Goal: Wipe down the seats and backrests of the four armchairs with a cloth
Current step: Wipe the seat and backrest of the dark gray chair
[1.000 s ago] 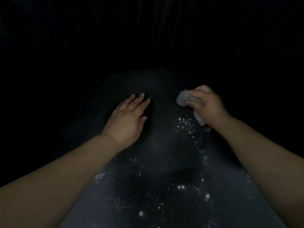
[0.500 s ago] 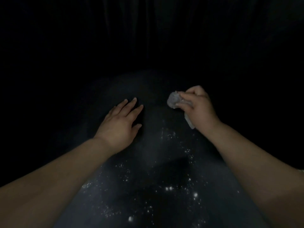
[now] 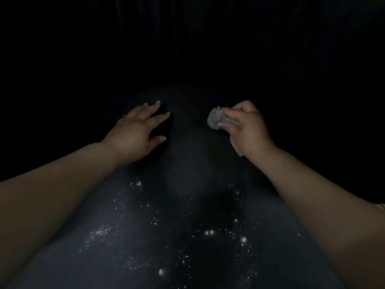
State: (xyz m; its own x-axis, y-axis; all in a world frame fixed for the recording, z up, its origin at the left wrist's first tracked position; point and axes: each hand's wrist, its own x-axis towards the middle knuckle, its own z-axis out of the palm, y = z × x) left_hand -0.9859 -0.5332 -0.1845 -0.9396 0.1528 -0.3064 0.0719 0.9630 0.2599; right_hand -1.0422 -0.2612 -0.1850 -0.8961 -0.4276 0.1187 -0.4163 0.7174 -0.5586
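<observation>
The scene is very dark. A dark armchair surface (image 3: 187, 167), dotted with bright white specks in its near half, fills the middle and bottom of the head view. My left hand (image 3: 135, 130) lies flat on it with fingers spread and straight. My right hand (image 3: 248, 126) grips a crumpled grey cloth (image 3: 215, 118); the wad sticks out to the left of my fingers and a tail hangs below my wrist. The cloth is at the far part of the surface, level with my left hand. Whether this surface is the seat or the backrest cannot be told.
Everything beyond and beside the lit surface is black, with faint vertical folds at the top. No other chairs, edges or obstacles can be made out.
Both hands have shifted slightly left across the dark surface and the view has shifted with them. My right hand keeps its grip on the cloth, and my left hand stays flat.
</observation>
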